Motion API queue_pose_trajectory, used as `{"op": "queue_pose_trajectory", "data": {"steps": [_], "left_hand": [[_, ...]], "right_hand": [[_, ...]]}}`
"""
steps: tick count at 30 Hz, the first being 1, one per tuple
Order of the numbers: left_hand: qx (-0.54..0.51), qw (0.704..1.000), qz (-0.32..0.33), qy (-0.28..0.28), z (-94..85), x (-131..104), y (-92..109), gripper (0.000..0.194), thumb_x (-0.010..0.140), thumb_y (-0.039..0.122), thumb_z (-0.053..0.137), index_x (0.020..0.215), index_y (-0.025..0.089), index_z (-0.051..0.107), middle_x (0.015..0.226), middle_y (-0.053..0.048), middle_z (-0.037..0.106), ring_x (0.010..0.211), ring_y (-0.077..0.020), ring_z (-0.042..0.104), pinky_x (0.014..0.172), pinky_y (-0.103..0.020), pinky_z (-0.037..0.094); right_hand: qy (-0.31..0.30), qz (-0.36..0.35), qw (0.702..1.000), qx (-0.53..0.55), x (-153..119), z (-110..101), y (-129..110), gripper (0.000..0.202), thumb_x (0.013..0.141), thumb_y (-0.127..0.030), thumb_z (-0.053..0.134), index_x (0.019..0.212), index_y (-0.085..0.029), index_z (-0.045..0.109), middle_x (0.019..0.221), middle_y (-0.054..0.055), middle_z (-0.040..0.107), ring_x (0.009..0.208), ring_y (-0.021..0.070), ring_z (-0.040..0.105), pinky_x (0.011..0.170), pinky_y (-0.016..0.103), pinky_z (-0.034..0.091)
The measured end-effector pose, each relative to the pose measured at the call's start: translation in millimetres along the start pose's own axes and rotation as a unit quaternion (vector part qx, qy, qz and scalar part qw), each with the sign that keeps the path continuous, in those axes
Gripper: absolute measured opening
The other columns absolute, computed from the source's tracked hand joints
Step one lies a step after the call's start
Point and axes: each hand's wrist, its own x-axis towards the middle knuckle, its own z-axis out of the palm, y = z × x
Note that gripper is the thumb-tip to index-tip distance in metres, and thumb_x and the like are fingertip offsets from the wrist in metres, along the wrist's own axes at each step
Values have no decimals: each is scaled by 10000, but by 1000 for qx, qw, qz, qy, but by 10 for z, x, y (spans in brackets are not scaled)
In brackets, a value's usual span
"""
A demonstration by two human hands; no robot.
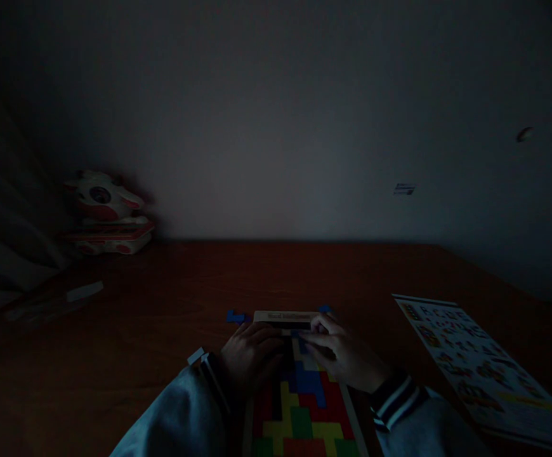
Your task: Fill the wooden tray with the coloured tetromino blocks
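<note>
A wooden puzzle board (289,315) lies at the bottom centre, partly filled with red, yellow, green and blue blocks. My left hand (253,355) rests over its upper left side, fingers spread, with nothing visible in it. Over the upper right side, my right hand (342,352) has its index finger and thumb close together at a blue block (303,343) in the board; whether it grips the block is too dark to tell. One loose blue block (235,316) sits beyond my left hand, and another (324,309) beyond the board's right corner.
A printed sheet (476,368) lies on the brown table (200,273) at the right. At the back left stands a white and red toy (109,212). A pale strip (84,291) lies at the left, and a small light piece (195,355) beside my left sleeve.
</note>
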Motion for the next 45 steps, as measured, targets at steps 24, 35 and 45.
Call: {"op": "queue_pose_trajectory", "data": {"steps": [24,35,45], "left_hand": [[7,1000,17,-6,15,-33,-54,274,921,351,501,1131,289,667,1205,-60,626,1084,-270,563,873,-453,497],[6,1000,10,10,4,-22,-30,255,918,321,501,1090,269,681,1145,-69,649,1051,-264,573,872,-446,497],[11,999,-12,36,-50,10,-2,267,917,336,479,1072,227,667,1032,-82,670,950,-235,600,819,-402,513]], "right_hand": [[16,32,999,-7,25,126,27,266,913,-211,562,1142,-297,667,907,39,628,878,202,596,782,355,497],[24,45,998,45,56,118,-75,299,952,-268,485,1213,-315,622,1015,53,669,1029,223,590,907,402,472],[179,187,965,35,-48,60,540,305,942,-348,447,1159,-210,611,1051,96,633,992,235,613,884,405,497]]}}
